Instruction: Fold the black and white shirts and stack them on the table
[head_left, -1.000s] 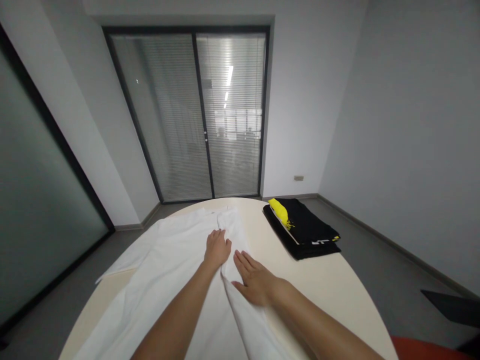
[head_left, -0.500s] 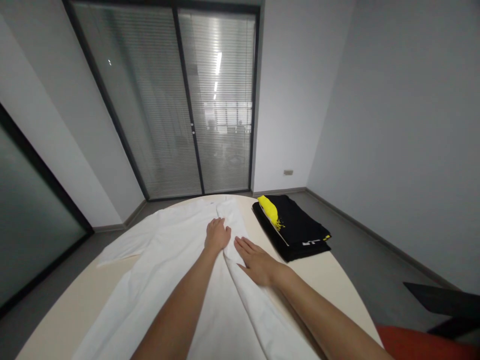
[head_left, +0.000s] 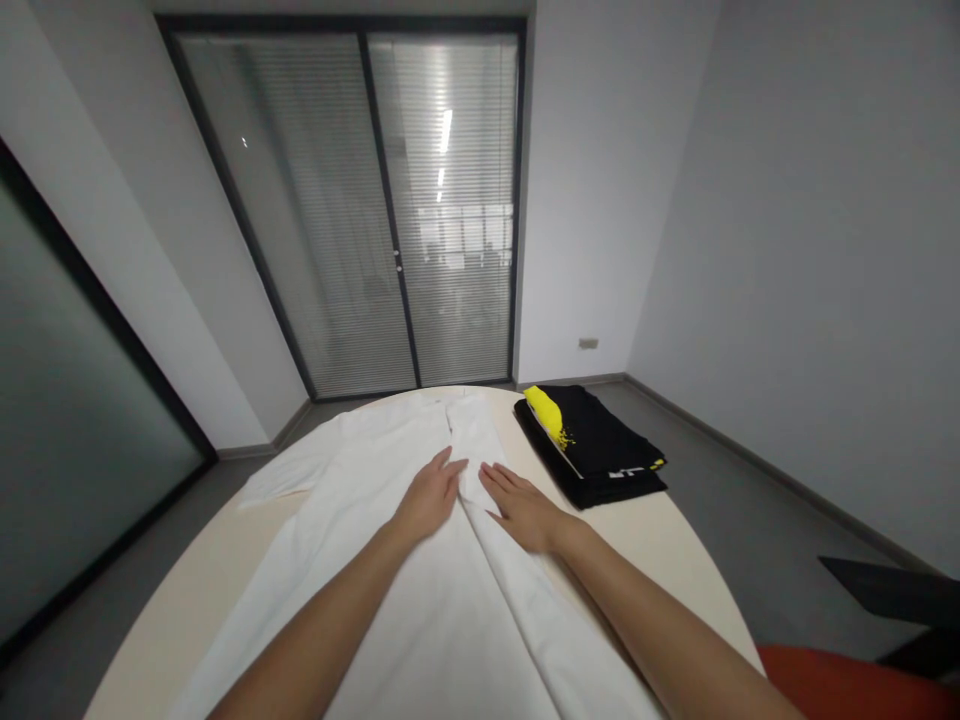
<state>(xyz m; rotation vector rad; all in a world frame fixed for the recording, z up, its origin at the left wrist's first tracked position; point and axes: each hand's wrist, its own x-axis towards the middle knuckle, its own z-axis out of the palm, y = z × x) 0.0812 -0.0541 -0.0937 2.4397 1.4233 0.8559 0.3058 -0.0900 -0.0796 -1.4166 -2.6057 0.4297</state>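
Observation:
A white garment (head_left: 360, 500) lies spread over the round table, one sleeve reaching out to the left. Its right side is folded inward, making a long edge down the middle. My left hand (head_left: 431, 495) rests on the cloth just left of that edge, fingers apart and holding nothing. Flat on the folded strip, my right hand (head_left: 521, 507) has its fingers stretched out and the thumb apart. The fingertips of both hands are close together but not touching.
Folded black clothes with a yellow print (head_left: 600, 445) are stacked at the table's right edge. Bare tabletop (head_left: 195, 590) shows at the left. A red seat (head_left: 840, 685) and a black object (head_left: 885, 590) stand at the lower right. Glass doors with blinds are beyond.
My left hand has drawn back slightly from the fold and its fingers have spread. My right hand stays on the folded strip. The view has shifted slightly.

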